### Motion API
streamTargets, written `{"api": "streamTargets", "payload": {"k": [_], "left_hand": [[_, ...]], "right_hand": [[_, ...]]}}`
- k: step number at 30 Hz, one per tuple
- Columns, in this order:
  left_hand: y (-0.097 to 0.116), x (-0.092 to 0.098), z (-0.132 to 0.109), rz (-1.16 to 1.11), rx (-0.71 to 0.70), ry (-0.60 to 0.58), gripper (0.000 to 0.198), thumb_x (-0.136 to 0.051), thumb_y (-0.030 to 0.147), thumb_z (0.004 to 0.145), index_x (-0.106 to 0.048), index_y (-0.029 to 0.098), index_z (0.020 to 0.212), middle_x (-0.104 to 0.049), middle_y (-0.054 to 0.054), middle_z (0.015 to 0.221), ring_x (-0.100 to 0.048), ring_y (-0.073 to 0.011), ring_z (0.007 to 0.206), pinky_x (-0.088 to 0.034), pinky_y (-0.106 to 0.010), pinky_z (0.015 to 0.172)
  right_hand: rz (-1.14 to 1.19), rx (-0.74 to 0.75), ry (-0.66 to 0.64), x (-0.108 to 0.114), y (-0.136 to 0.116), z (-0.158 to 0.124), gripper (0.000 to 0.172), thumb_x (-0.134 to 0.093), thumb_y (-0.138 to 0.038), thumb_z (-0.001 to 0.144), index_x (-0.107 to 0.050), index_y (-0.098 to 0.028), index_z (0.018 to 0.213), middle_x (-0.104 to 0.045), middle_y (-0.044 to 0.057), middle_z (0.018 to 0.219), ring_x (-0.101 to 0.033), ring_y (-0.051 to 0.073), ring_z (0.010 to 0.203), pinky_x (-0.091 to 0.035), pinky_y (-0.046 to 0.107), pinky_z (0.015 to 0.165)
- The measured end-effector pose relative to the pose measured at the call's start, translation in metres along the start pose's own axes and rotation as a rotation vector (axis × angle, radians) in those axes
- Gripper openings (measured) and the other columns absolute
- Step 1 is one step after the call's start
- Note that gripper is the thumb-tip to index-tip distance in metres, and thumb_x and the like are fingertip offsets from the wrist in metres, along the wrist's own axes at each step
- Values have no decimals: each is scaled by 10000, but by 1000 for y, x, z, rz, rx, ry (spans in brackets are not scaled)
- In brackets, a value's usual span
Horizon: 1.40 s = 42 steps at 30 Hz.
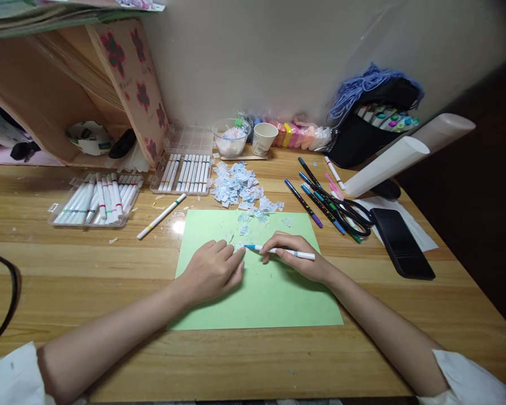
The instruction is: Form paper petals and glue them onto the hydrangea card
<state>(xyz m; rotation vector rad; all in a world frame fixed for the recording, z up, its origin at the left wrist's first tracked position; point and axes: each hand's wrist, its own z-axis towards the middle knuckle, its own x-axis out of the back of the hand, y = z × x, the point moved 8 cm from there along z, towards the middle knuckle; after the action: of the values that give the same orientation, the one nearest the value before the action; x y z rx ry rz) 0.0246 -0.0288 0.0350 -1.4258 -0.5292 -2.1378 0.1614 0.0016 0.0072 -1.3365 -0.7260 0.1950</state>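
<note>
Wooden desk (93, 270); green paper (261, 304) flat on it; grey wall (244, 67) behind

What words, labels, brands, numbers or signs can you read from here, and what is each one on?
No text is readable in this view.
Paper cup: printed marking, too small to read.
White-and-green item in the box at left: dark marking, too blurred to read.
Paper scraps: blue marks, no legible words.
Blue-tipped marker in the right hand: no legible lettering.
</note>
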Motion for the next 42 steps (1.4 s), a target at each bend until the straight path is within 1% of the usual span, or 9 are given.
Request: {"api": "streamTargets", "payload": {"k": [3, 12, 24, 27, 30, 34, 37, 39, 42], "left_hand": [[0, 1, 1, -5, 6, 2, 241, -428, 244, 880, -625, 142, 973, -560, -25, 623, -496, -163, 599, -328, -302, 536], [0, 0, 1, -12, 10, 10, 239, -428, 243, 882, -623, 143, 979, -564, -22, 625, -498, -156, 596, -338, -301, 536], [-1, -1, 0, -24, 19, 9, 238, -431, 239, 880, -627, 138, 969, -559, -21, 625, -495, -165, 599, -334, -309, 532], [-1, -2, -2, -23, 18, 2, 240, -433, 242, 879, -621, 132, 981, -560, -23, 634, -498, -171, 608, -340, -314, 538], [0, -1, -2, -23, 18, 5, 233, -440, 237, 876, -616, 128, 984, -561, -22, 640, -498, -175, 610, -341, -317, 542], [1, -1, -4, -27, 12, 22, 235, -443, 225, 874, -605, 119, 1006, -562, -25, 652, -502, -181, 623, -350, -321, 547], [1, -3, -4, -28, 16, 26, 249, -453, 213, 871, -589, 114, 1054, -566, -29, 675, -505, -183, 642, -364, -322, 561], [0, -3, -5, -27, 21, 37, 271, -459, 203, 866, -574, 106, 1092, -567, -33, 690, -502, -183, 648, -369, -322, 567], [-1, 0, -6, -33, 29, 76, 288, -461, 183, 860, -562, 94, 1114, -561, -35, 689, -489, -178, 640, -362, -315, 559]], "right_hand": [[14, 6, 41, 3, 0, 0, 287, -427, -365, 928, -642, -183, 982, -680, 67, 862, -619, 195, 863, -436, 331, 809], [-12, 39, 17, 3, 0, -1, 304, -430, -374, 921, -659, -175, 919, -670, 50, 750, -576, 187, 793, -409, 309, 760], [-31, 79, 77, 9, 0, -3, 313, -427, -379, 918, -675, -191, 886, -688, 44, 719, -577, 191, 771, -417, 320, 746], [-39, 65, 209, 15, 0, -4, 300, -412, -364, 928, -662, -200, 916, -687, 43, 768, -587, 183, 789, -435, 311, 739], [15, -36, 367, 17, 2, -3, 250, -412, -333, 936, -620, -207, 998, -666, 52, 923, -610, 166, 833, -461, 286, 727], [-139, -55, 335, -5, -7, 8, 113, -593, -297, 840, -619, -197, 886, -639, 35, 845, -595, 166, 779, -454, 281, 719], [-233, -3, 326, -14, -13, 14, 18, -588, -194, 821, -589, -194, 803, -615, 21, 782, -574, 157, 738, -442, 265, 675], [-259, 11, 357, -10, -11, 15, 61, -556, -144, 817, -577, -195, 792, -609, 16, 773, -572, 152, 724, -441, 259, 665], [-314, -10, 527, 18, -2, 11, 83, -533, -133, 812, -582, -200, 810, -610, 22, 787, -583, 166, 736, -450, 275, 679]]}}
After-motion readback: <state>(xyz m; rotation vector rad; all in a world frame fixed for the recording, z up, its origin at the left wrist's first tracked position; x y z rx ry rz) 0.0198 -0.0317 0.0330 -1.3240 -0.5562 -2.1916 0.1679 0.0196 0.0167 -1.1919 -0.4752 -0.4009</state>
